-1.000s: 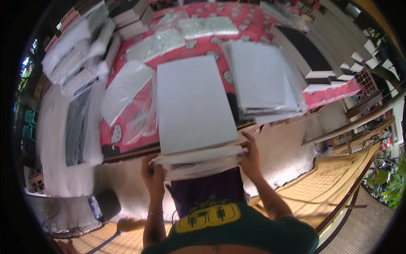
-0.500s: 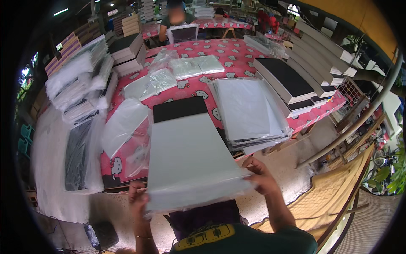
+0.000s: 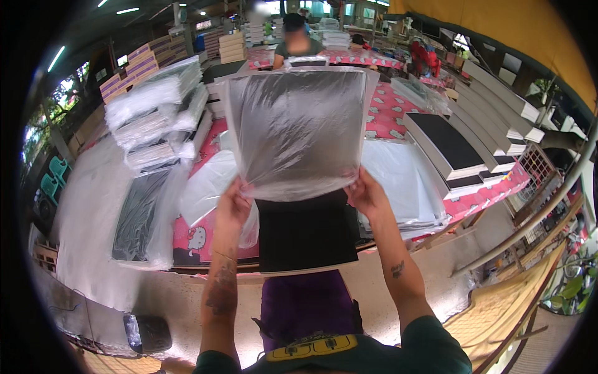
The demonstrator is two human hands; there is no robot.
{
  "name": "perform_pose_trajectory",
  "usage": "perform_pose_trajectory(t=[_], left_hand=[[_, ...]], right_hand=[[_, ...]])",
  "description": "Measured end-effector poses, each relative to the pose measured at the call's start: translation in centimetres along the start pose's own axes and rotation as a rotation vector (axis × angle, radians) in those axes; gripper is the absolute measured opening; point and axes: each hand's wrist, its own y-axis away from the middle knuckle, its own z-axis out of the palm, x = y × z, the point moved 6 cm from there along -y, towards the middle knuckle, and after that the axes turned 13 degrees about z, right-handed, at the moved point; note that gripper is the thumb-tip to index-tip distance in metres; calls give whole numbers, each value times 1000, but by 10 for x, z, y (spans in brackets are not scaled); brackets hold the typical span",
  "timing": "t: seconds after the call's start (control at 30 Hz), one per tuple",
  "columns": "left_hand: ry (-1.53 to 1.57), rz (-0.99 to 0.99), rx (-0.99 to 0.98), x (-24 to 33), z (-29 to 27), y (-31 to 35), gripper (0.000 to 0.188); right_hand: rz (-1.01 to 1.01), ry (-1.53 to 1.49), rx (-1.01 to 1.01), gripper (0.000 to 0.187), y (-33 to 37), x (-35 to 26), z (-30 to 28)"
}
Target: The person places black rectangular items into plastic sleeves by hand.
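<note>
A wide dark grey sheet in a clear plastic sleeve is raised in front of me, tilted up, with light glinting off its wrinkled film. My left hand pinches its lower left corner. At the lower right corner, my right hand is closed on the film. Below it, at the table's near edge, lies a flat black sheet or board, its far part hidden by the sleeve. White sheets in clear plastic lie to the right, and a loose clear plastic sleeve to the left.
A tall pile of plastic-wrapped bundles stands at the left. Black-topped stacks of sheets line the right of the pink patterned table. Beyond it a person sits at another table. A purple seat is close below.
Both hands have lifted the sleeved sheet up and away from me. Its dark face now shows instead of the white one, and the black surface beneath is uncovered at the near edge.
</note>
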Motion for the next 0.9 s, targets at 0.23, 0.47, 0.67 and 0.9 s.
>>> perform_pose_trajectory(t=[0.23,0.47,0.67,0.9], left_hand=[[-560,-52,-8,-17,-57,46,19],[-1040,300,-441,-85,56,38,19],[-1353,474,-591,-116,76,81,18],[-1751,505,-486,-63,39,110,16]], right_hand=[[125,357,343,23,15,52,-73],[-383,570,519,25,24,9,-60],[-182,371,546,67,66,-3,-86],[-588,1338,416,47,115,15,-73]])
